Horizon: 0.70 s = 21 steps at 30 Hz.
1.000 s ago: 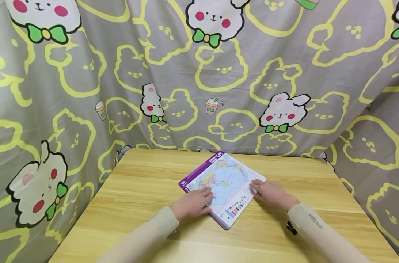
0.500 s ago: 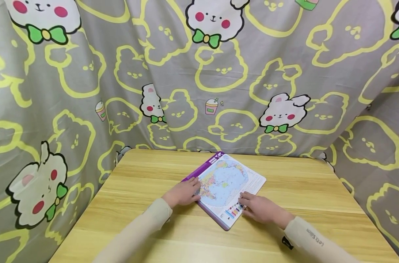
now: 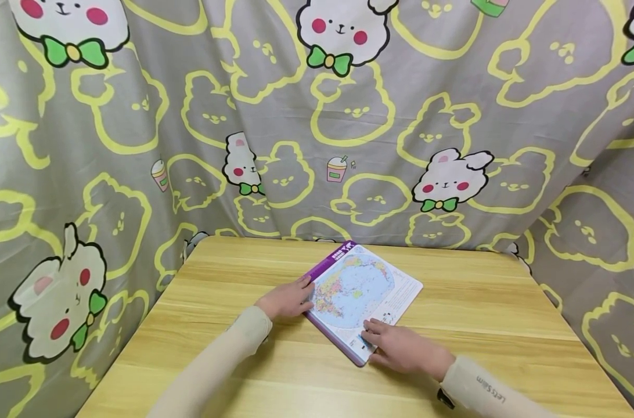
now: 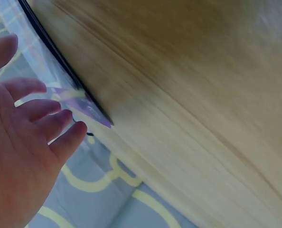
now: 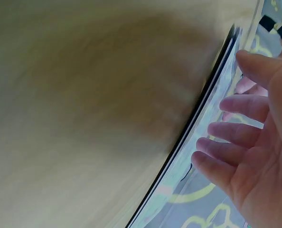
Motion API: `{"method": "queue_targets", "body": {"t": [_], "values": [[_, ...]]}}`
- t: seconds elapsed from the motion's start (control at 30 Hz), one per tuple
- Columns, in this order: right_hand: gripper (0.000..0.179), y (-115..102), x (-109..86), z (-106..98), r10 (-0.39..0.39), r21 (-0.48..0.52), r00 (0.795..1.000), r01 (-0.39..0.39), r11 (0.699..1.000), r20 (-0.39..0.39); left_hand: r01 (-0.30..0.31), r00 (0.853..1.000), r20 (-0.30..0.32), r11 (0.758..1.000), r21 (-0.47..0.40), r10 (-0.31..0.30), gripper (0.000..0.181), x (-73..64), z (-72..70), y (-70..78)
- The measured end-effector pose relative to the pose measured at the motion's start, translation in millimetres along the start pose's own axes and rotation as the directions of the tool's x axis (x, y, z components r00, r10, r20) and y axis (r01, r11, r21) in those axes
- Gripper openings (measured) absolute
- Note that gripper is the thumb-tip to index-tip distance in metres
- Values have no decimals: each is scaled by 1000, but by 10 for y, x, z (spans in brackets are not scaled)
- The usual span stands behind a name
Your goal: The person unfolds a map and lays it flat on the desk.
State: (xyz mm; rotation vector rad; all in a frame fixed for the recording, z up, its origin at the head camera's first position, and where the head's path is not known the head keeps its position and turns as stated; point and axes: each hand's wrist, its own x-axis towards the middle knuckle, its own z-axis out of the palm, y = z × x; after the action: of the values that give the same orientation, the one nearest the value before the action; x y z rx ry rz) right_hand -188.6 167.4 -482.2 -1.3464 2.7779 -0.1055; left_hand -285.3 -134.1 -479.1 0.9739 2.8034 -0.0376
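In the head view, the map board lies on the table, your left hand at its left corner, right hand over its near right edge. Left wrist: your fingers relaxed, spread; right wrist: likewise.

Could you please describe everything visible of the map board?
The map board looks plastic, rectangular with rounded corners. A colourful world map covers most of its white face beside a purple band. It lies flat, diagonally on the wooden table; the left hand seems to touch its left edge, the right hand its near end.
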Motion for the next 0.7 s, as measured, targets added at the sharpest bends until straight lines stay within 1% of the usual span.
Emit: {"method": "queue_targets", "body": {"t": [0.13, 0.3, 0.47, 0.6, 0.7], "values": [[52, -78, 28, 26, -15, -22, 1000, 16, 1000, 27, 6, 1000, 20, 1000, -14, -6, 60, 30, 20, -33], [50, -144, 66, 39, -25, -15, 998, 26, 1000, 52, 16, 998, 53, 1000, -18, -15, 60, 39, 31, -52], [47, -170, 91, 29, -26, -34, 998, 28, 999, 51, 17, 998, 66, 999, -40, -15, 61, 28, 26, -57], [46, -182, 106, 35, -28, -51, 999, 30, 998, 38, 11, 998, 62, 1000, -28, -9, 61, 25, 20, -52], [45, -181, 117, 44, -24, -57, 999, 26, 998, 35, 9, 998, 66, 1000, -1, -9, 60, 29, 24, -44]]}}
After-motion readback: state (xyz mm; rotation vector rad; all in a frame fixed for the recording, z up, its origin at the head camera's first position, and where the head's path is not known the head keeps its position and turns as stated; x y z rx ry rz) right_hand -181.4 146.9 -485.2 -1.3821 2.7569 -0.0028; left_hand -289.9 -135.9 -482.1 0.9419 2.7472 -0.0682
